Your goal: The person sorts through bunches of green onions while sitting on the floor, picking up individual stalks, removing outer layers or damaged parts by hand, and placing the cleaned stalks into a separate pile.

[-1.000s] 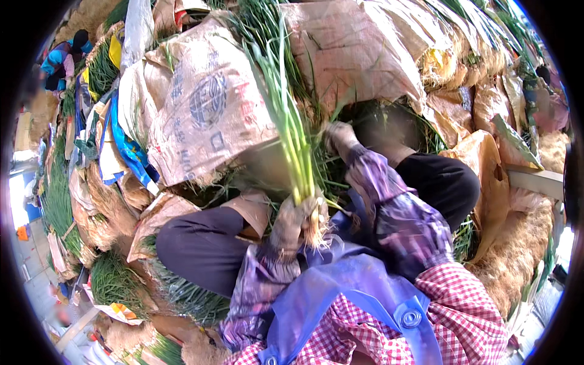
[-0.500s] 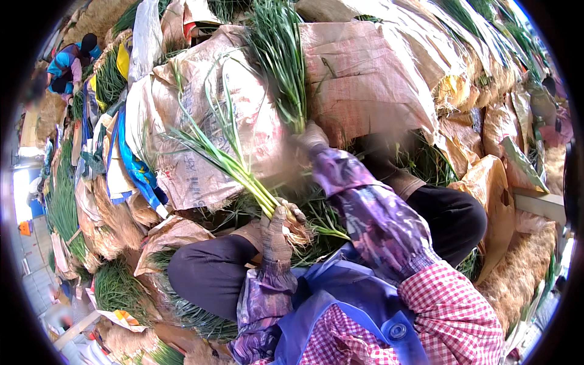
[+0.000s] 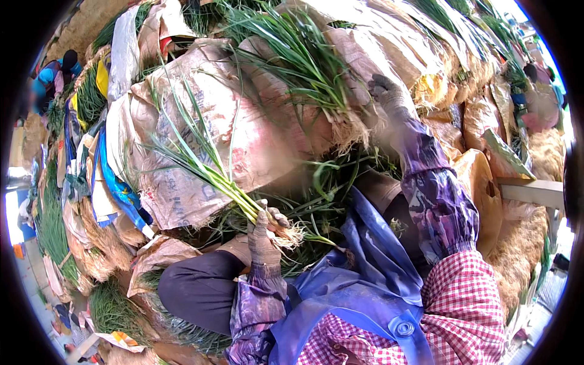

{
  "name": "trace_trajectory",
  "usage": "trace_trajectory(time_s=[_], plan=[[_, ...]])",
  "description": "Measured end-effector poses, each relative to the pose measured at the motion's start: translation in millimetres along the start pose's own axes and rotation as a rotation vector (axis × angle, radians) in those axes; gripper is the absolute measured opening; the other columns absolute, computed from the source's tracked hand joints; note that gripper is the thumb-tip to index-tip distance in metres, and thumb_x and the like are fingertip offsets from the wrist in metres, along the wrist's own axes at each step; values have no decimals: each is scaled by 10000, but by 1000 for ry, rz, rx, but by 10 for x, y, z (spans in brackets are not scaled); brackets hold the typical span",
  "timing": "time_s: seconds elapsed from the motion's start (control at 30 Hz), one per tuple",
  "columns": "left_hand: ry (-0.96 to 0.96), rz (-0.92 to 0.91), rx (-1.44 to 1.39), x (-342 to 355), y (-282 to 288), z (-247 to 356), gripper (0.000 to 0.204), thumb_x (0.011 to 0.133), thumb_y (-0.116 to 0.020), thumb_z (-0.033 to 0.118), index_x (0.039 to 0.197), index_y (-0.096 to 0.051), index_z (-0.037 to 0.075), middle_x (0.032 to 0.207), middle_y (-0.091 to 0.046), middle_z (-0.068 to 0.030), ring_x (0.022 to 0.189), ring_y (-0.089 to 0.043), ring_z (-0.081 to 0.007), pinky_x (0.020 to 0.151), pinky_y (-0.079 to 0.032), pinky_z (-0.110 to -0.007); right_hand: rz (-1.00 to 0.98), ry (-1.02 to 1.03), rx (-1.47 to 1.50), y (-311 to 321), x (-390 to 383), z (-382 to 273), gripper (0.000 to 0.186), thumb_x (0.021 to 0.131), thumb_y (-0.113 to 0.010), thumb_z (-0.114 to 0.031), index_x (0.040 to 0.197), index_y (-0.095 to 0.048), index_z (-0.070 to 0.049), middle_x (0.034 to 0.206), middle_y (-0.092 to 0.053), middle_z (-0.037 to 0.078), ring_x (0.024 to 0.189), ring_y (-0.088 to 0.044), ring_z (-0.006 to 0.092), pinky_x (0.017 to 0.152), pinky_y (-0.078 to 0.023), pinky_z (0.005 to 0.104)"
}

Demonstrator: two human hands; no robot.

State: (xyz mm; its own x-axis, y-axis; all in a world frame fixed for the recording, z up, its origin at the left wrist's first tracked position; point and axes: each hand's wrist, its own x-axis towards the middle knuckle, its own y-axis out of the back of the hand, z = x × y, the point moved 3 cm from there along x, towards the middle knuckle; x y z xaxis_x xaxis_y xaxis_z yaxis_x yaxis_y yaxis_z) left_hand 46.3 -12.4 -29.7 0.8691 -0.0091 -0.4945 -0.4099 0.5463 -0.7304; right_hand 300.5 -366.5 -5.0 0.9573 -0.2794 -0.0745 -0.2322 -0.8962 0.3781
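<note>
My gloved left hand (image 3: pixel 265 236) is closed around a small bunch of green onions (image 3: pixel 234 191), stems pointing up and left, with pale roots (image 3: pixel 287 235) sticking out beside the fingers. Farther off to the right, my gloved right hand (image 3: pixel 392 100) has its fingers bent at the edge of a woven sack (image 3: pixel 356 76); its grip there is partly blurred. A larger bundle of green onions (image 3: pixel 310 70) lies across the sack, its leaves toward the far left and its roots (image 3: pixel 350 129) near my right wrist.
Loose green onions (image 3: pixel 325 176) lie between my legs, beneath a blue apron (image 3: pixel 347 280). Printed sacking (image 3: pixel 188 140) covers a heap ahead. Root-ended stacks (image 3: pixel 523 243) and a pale beam (image 3: pixel 532 191) stand at right. Another person (image 3: pixel 52 79) is at far left.
My right hand has let go of the large green onion bundle, now slanted across the sacking, and moved right. The sack's right part looks drawn in. My left hand still grips its bunch.
</note>
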Motion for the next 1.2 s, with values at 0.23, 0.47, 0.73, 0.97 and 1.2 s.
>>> trace_trajectory(time_s=[0.23,0.47,0.73,0.97,1.2], plan=[[213,-227,-213,154,-81,-200,495,880,-594,273,1321,-429,121,739,-450,14,696,-435,-118,710,-420,-328,112,268,-334,218,-118,304,129,819,-653,-193,929,-664,-127,841,-672,53,748,-622,161,707,-506,300],[310,-321,-99,29,-257,-275,297,918,-540,282,1155,-564,105,571,-411,36,583,-360,-125,600,-316,-287,-120,146,-541,-194,-478,120,247,788,-704,-280,928,-674,-79,765,-660,52,692,-602,169,656,-477,285],[259,-5,273,-76,-371,-322,220,839,-672,263,901,-596,66,604,-533,52,519,-521,-47,446,-424,-188,-823,208,87,-798,-2251,-393,169,821,-654,-149,974,-669,-78,860,-686,60,795,-648,151,752,-522,291],[209,-80,335,-141,-16,-459,266,860,-640,214,1022,-600,6,777,-601,-25,601,-547,-95,513,-459,-227,-473,-367,249,-669,-2443,-329,104,804,-588,-96,833,-665,-32,672,-631,37,550,-570,124,511,-465,270],[136,-14,609,-312,-178,-356,242,838,-669,190,994,-610,15,774,-601,-24,642,-566,-99,547,-461,-220,-579,-443,277,-793,-2382,-210,352,823,-667,-330,1064,-625,-78,749,-589,-10,518,-483,55,463,-393,211]])
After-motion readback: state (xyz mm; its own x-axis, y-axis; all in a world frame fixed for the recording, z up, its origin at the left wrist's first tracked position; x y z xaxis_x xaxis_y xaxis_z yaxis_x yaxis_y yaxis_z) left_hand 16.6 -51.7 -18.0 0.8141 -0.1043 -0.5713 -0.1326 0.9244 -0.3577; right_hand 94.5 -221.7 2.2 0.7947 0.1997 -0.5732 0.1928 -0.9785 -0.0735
